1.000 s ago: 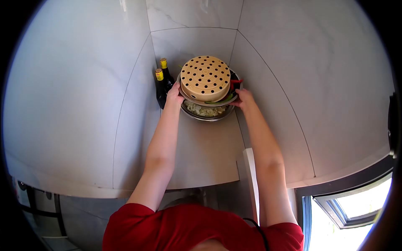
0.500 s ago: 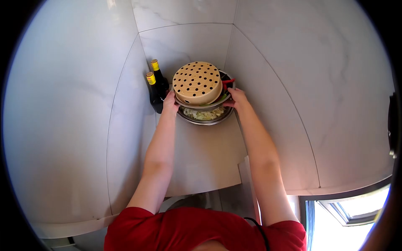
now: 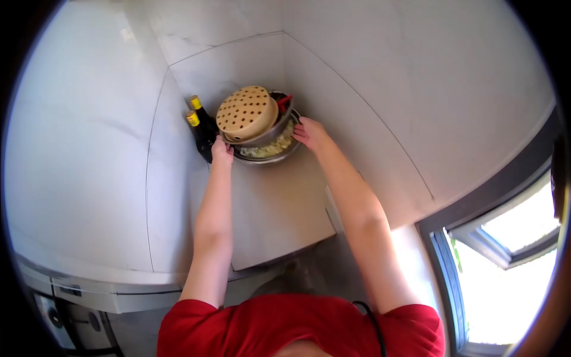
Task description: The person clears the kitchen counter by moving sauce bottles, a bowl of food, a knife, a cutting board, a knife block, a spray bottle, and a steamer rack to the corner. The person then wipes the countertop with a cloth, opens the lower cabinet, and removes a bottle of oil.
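Note:
At the left rim of a stack of metal bowls is my left hand (image 3: 223, 150), its fingers closed; exactly which rim they grip is partly hidden. My right hand (image 3: 310, 132) has its thumb and fingers around the right rim of the lower metal basin (image 3: 262, 160). Pale chopped vegetables (image 3: 275, 147) lie in that basin. A smaller metal bowl (image 3: 264, 138) sits tilted over them. It holds an upturned tan steamer basket (image 3: 247, 113) with dark holes, and red peppers (image 3: 285, 102) at its right.
Two dark bottles with yellow caps, the front bottle (image 3: 200, 134) and the rear bottle (image 3: 204, 116), stand close left of the bowls. Pale marbled walls (image 3: 357, 89) enclose the corner of the counter (image 3: 273, 208). An open window (image 3: 499, 262) is at lower right.
My right hand has left the upper bowl and moved to the lower basin's rim. The upper bowl now sits lower and tilted. The view has turned, shifting the corner leftward.

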Action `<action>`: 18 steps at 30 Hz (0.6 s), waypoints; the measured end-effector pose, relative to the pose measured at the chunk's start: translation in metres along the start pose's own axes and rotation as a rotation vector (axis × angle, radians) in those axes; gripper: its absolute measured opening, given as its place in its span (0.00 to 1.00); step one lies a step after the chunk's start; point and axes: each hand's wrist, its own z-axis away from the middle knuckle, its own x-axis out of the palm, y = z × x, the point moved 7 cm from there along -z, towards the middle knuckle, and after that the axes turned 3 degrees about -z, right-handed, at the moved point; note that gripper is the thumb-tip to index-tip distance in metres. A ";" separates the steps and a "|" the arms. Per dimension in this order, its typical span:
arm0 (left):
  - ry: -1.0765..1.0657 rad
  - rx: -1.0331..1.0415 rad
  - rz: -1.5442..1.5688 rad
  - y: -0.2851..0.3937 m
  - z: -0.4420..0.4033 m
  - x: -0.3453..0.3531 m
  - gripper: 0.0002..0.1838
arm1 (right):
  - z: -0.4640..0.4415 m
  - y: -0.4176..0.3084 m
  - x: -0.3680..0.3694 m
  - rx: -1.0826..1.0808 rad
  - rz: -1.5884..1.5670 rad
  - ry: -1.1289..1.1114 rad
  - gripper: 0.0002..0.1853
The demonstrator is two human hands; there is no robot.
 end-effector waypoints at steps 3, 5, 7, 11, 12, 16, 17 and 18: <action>-0.022 -0.029 0.195 -0.008 0.069 0.005 0.26 | 0.047 -0.001 -0.020 -0.034 -0.203 -0.051 0.27; -0.159 -0.117 0.387 -0.016 0.136 0.007 0.29 | 0.112 -0.002 -0.024 0.017 -0.300 -0.048 0.29; -0.265 -0.208 0.511 -0.023 0.204 0.007 0.31 | 0.158 0.002 -0.027 -0.007 -0.357 -0.030 0.32; -0.427 -0.297 0.560 -0.022 0.320 0.002 0.33 | 0.291 -0.011 -0.033 -0.053 -0.484 -0.029 0.34; -0.484 -0.296 0.540 -0.021 0.354 0.005 0.33 | 0.329 -0.015 -0.042 -0.088 -0.540 -0.055 0.34; -0.689 -0.375 0.457 -0.026 0.457 0.015 0.33 | 0.457 -0.029 -0.081 -0.231 -0.623 -0.035 0.33; -0.714 -0.386 0.430 -0.027 0.478 0.012 0.34 | 0.487 -0.027 -0.091 -0.267 -0.645 0.004 0.33; -0.757 -0.432 0.415 -0.031 0.497 0.006 0.34 | 0.529 -0.026 -0.101 -0.322 -0.668 0.059 0.32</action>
